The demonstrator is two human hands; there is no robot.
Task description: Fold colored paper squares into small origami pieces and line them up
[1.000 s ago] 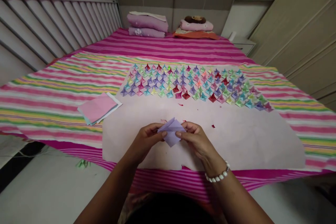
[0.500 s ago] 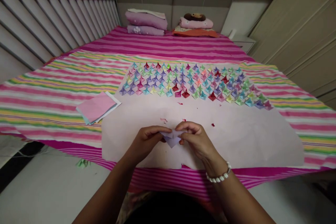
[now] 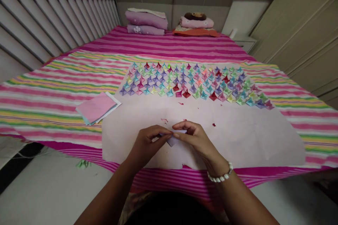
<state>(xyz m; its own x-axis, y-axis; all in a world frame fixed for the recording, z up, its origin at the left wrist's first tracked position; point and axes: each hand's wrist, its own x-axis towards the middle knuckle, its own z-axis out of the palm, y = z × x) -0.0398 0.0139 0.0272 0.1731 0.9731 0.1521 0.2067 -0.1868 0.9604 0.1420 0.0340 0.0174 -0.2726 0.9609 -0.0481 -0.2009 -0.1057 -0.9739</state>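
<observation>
My left hand (image 3: 148, 142) and my right hand (image 3: 193, 137) meet over a large pale pink sheet (image 3: 250, 137) spread on the bed. Both pinch a small folded lilac paper (image 3: 173, 140), which is mostly hidden under my fingertips. A white bead bracelet (image 3: 220, 176) sits on my right wrist. Beyond my hands, several rows of small folded paper shapes (image 3: 192, 82) in many colours lie on the sheet's far part.
A stack of pink and white paper squares (image 3: 97, 107) lies left of the sheet on the striped bedcover (image 3: 52, 88). Tiny red paper scraps (image 3: 213, 125) dot the sheet. Pillows (image 3: 146, 21) rest at the headboard. A slatted rail (image 3: 39, 24) is left, a wardrobe (image 3: 303, 31) right.
The lilac paper has been folded down smaller. My fingers have closed over it and pressed it lower toward the sheet.
</observation>
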